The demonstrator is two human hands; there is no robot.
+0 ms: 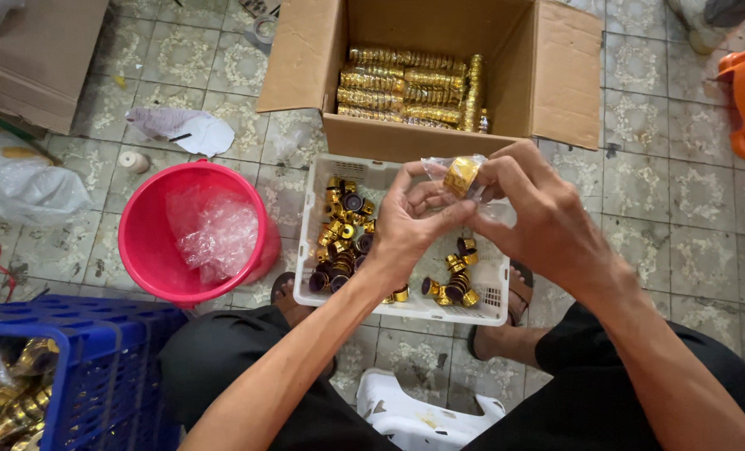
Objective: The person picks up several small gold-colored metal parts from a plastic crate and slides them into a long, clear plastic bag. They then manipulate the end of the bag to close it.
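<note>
Pinched at upper centre of the frame between left hand (406,219) and right hand (532,219): a small gold cap (462,175) in a thin clear sleeve (436,168), probably light, rigid and slick, best gripped by the rim through the film. Below, a white basket (489,294) of loose caps on patterned floor tiles (681,209); beyond, a cardboard box (422,135) of wrapped gold rows, a red bucket (143,242) at left, a blue crate (105,359) at lower left.

Your single head-worn camera looks steeply down from close above the white basket (406,305), with the cardboard box (431,67) just beyond it.
</note>
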